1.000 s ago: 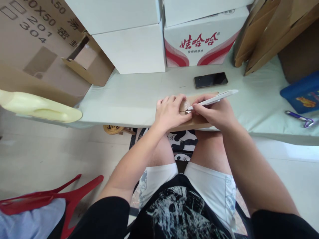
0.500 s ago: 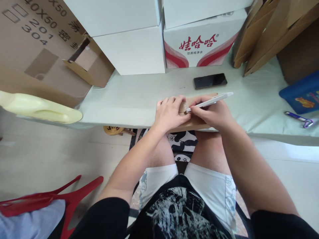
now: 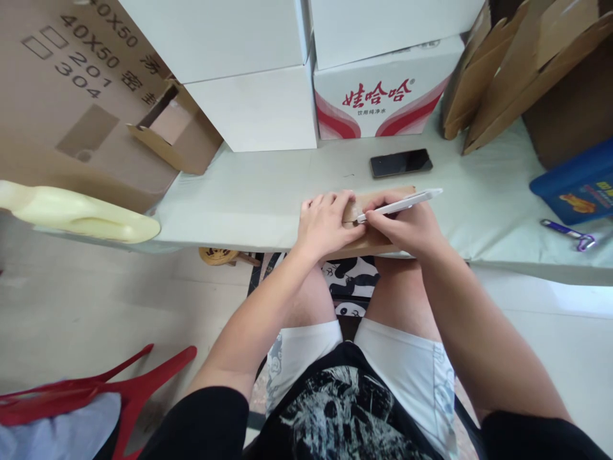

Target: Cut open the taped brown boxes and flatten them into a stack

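My right hand (image 3: 407,220) is closed around a slim white pen-like tool (image 3: 407,202), whose tip points left and down. The tip meets or nearly meets a small pale tan piece (image 3: 352,212) with a dark line across it; I cannot make out its kind. My left hand (image 3: 325,220) lies over that piece, its thumb and forefinger bent around it and the other fingers on the surface to the left. Under both hands is a flat brown board (image 3: 376,243) at the table's near edge, partly covered by them.
A phone (image 3: 401,163) lies beyond my hands on the green-covered table (image 3: 249,198). White cartons (image 3: 261,112) and a red-and-white box (image 3: 383,96) stand behind. To the right are a blue container (image 3: 579,185) and a purple razor-like tool (image 3: 569,234); a yellow bottle (image 3: 86,212) lies left.
The view has tilted slightly, so the scene sits a little lower. My hands keep nearly the same place, the white tool's tip still at the pale piece.
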A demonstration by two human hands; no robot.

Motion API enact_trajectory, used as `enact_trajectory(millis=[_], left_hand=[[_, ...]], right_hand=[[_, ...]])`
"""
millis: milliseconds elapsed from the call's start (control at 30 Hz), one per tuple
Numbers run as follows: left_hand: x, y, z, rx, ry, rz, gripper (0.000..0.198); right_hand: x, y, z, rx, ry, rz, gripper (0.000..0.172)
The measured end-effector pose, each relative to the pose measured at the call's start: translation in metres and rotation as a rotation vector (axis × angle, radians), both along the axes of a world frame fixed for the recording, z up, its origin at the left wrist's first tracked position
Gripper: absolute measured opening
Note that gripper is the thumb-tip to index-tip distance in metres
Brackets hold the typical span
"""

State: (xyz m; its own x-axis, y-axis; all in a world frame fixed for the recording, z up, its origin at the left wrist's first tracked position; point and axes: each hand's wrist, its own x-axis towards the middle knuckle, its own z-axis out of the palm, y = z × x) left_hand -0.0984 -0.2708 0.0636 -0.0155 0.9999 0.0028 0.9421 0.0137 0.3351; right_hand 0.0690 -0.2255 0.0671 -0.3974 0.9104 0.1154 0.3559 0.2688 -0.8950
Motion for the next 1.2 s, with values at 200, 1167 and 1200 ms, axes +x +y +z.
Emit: enact_trajectory(millis=[200, 1167, 1200], left_hand=[[-0.0004, 0.0006, -0.0013, 0.006, -0.004, 0.001, 0.046], [0.0007, -0.0009, 0.0006, 0.005, -0.001, 0.021, 0.046], [0.0006, -0.0009, 0.0005, 0.006, 0.0, 0.021, 0.046]], right_hand=[[0.002, -0.0003, -0.0012, 0.005, 0.01, -0.032, 0.005], [0.0029, 0.0017, -0.0064, 0.018, 0.022, -0.064, 0.005], [0.003, 0.002, -0.0068, 0.009, 0.027, -0.066, 0.006]])
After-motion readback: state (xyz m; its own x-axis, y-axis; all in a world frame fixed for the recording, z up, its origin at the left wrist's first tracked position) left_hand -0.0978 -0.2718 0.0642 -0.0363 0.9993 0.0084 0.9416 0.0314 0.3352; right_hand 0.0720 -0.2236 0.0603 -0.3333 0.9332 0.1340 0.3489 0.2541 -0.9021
